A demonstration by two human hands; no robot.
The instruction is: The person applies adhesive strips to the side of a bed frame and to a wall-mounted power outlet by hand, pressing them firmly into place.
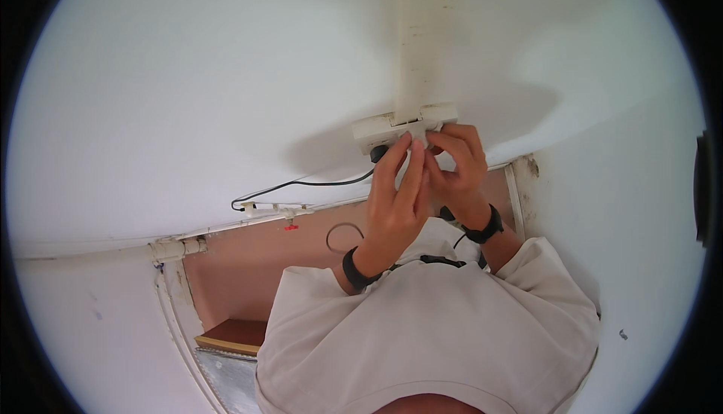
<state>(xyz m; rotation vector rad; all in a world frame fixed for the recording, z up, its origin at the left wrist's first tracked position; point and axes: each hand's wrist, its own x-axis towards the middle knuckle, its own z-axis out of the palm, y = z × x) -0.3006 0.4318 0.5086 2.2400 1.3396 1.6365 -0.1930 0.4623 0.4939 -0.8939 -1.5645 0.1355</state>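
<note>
A white electrical socket box [373, 131] is fixed to the wall at the lower end of a vertical white cable trunking [417, 63]. In its left part sits a black plug [379, 153] with a black cable. My left hand [395, 188] touches the middle of the box's front with its fingertips, the fingers close together. At the box's right half, my right hand [460, 160] has thumb and fingers pinched near a small white piece [418, 131]. Whether that piece is loose or part of the box, and which hand grips it, is hidden by the fingers. Both wrists wear black bands.
The black cable [316, 183] runs left to pipe fittings with a red valve handle [291, 227] along the wall's foot. A white pipe [175, 249] lies further left. Below are a brown board [234, 332] and a silvery surface [231, 374]. A side wall [621, 216] stands at right.
</note>
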